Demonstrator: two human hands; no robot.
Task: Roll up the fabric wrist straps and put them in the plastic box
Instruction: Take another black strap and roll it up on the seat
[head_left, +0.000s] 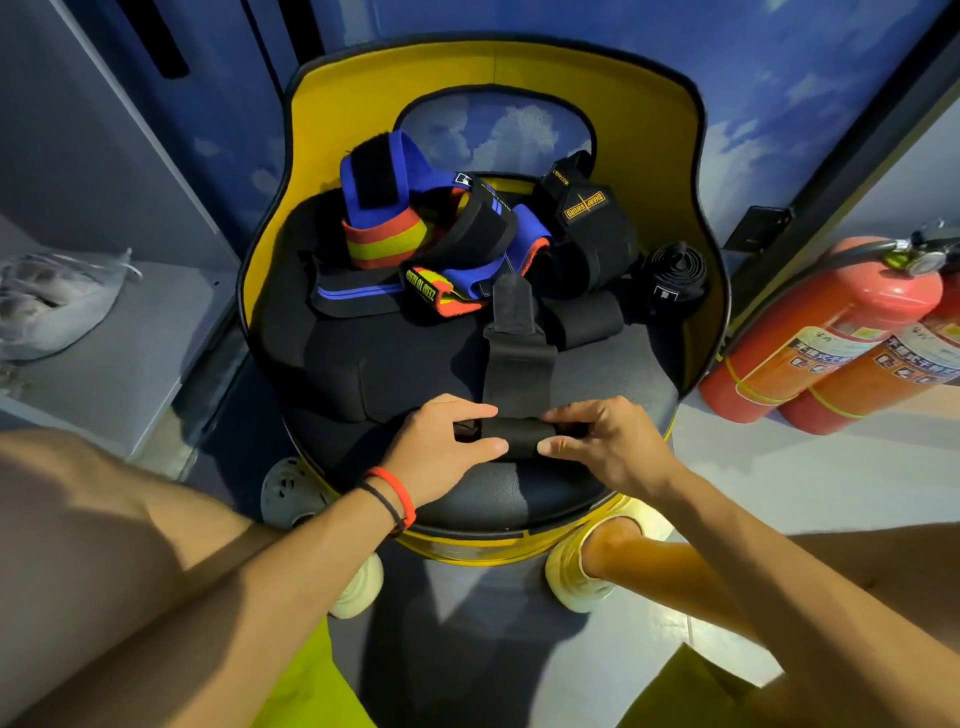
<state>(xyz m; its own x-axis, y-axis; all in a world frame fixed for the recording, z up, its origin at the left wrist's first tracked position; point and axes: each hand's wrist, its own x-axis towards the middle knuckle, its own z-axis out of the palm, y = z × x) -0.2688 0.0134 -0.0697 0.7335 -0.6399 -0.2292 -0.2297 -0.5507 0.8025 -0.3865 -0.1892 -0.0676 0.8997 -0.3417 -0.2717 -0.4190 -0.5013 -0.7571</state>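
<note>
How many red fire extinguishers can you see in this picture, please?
2. One red fire extinguisher is on the floor right of the yellow chair; the second is beside it, cut off by the frame edge. More may be hidden.

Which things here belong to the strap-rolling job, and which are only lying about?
Job: black strap, pinched by left hand and right hand; pile of unrolled straps; rolled strap.
Lying about: fire extinguishers; plastic bag.
</note>
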